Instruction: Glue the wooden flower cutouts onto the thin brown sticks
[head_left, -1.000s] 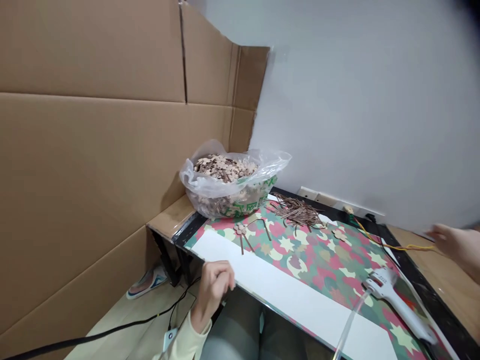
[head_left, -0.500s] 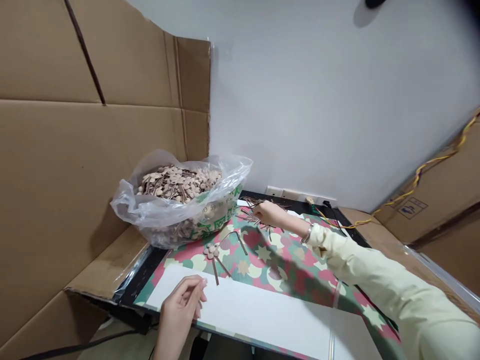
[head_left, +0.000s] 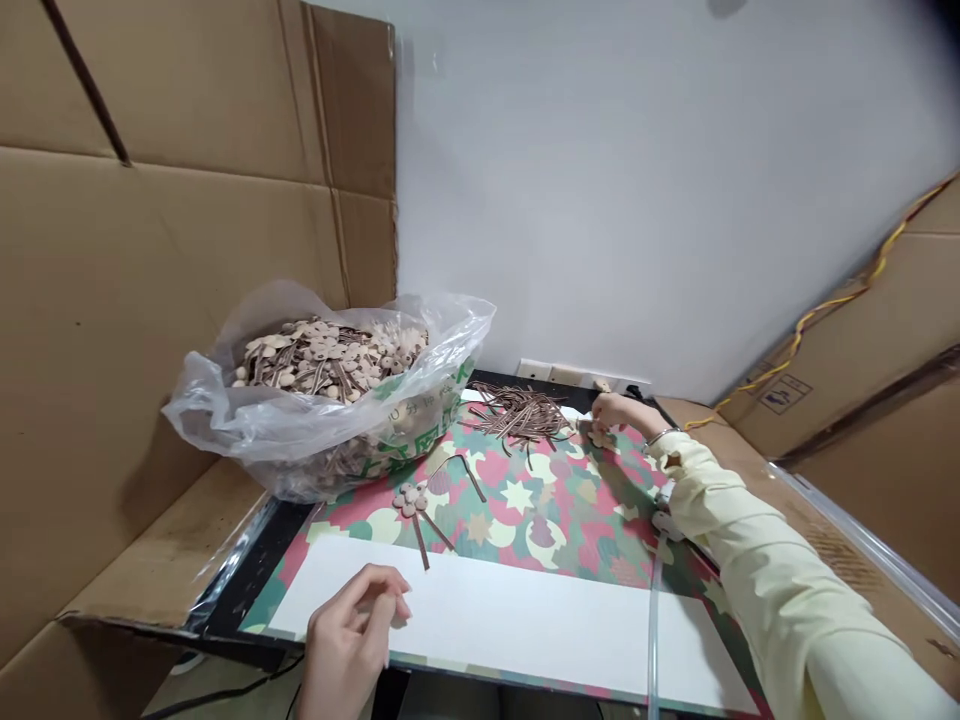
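Note:
My left hand (head_left: 354,632) rests at the near edge of a white strip (head_left: 517,625) on the patterned mat (head_left: 555,510), fingers curled with nothing visible in them. My right hand (head_left: 613,412) reaches to the far right of the mat, fingers pinched over small wooden flower pieces (head_left: 600,437), just right of a heap of thin brown sticks (head_left: 519,412). A wooden flower with stick stems (head_left: 412,502) lies on the mat between the hands.
A plastic-lined bowl (head_left: 330,400) heaped with wooden flower pieces stands at the mat's far left. Cardboard walls (head_left: 150,250) close off the left; a cardboard box with a yellow cord (head_left: 862,330) stands right. A clear tube (head_left: 652,620) crosses the white strip.
My right hand has moved from the stick heap rightward to the small flower pieces. My left hand has stayed by the white strip. The view has shifted slightly.

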